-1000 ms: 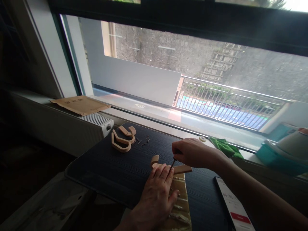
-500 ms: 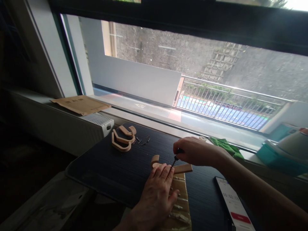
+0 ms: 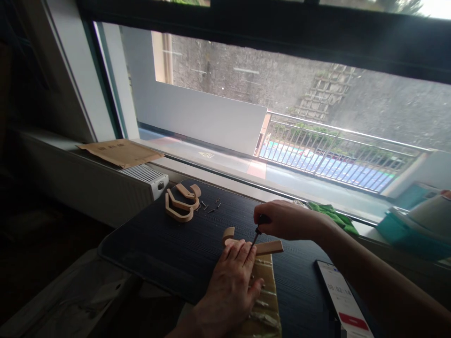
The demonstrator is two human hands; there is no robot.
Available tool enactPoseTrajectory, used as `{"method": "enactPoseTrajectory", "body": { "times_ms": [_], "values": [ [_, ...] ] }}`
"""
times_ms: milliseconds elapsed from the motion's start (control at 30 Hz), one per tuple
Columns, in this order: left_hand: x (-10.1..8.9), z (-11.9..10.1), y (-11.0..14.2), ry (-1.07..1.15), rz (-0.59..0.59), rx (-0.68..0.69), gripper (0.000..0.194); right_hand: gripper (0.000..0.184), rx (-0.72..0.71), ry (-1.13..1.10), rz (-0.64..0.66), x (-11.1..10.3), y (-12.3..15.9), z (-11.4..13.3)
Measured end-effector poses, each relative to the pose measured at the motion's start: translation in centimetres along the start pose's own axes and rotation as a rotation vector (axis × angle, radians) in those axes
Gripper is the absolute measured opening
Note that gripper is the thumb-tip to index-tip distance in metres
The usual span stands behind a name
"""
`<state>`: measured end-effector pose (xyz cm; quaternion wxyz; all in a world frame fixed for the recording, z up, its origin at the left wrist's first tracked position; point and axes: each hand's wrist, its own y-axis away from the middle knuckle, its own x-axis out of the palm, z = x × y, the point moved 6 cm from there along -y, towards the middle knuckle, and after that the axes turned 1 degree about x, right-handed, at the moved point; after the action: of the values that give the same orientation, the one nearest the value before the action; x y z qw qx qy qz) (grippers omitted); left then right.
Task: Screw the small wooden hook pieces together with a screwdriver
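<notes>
My right hand (image 3: 269, 218) is closed round the dark handle of a screwdriver (image 3: 258, 231), whose shaft slants down to a pale wooden hook (image 3: 269, 247). The screwdriver's tip is hidden behind my left fingers. With fingers stretched out and thumb apart, my left hand (image 3: 234, 272) lies flat over the middle of this hook and presses on it. One curled end of the hook shows left of my fingertips, and its straight end sticks out to the right. Beneath lies a block wrapped in brownish tape (image 3: 266, 291).
Several more wooden hooks (image 3: 179, 217) lie at the table's (image 3: 158, 253) back left, beside loose screws (image 3: 211, 210). A phone (image 3: 343, 293) running a timer lies by my right forearm. A green cloth (image 3: 331, 216) is on the sill; a brown envelope (image 3: 121, 151) rests on the radiator (image 3: 105, 180).
Both hands keep their places on the hook and screwdriver. The whole view has shifted slightly, and the phone's timer has moved on.
</notes>
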<state>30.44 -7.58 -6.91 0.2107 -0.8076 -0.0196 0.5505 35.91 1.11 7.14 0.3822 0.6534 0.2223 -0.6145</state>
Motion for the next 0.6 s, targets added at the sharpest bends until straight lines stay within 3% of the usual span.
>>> {"method": "enactPoseTrajectory", "body": {
  "times_ms": [333, 600],
  "values": [
    [0.11, 0.07, -0.01, 0.033, 0.007, -0.020, 0.056, 0.021, 0.024, -0.039, -0.046, 0.57, -0.19, -0.65],
    [0.08, 0.12, -0.12, 0.035, 0.004, -0.027, 0.057, 0.015, -0.069, -0.072, -0.051, 0.39, -0.11, 0.00]
  ]
}}
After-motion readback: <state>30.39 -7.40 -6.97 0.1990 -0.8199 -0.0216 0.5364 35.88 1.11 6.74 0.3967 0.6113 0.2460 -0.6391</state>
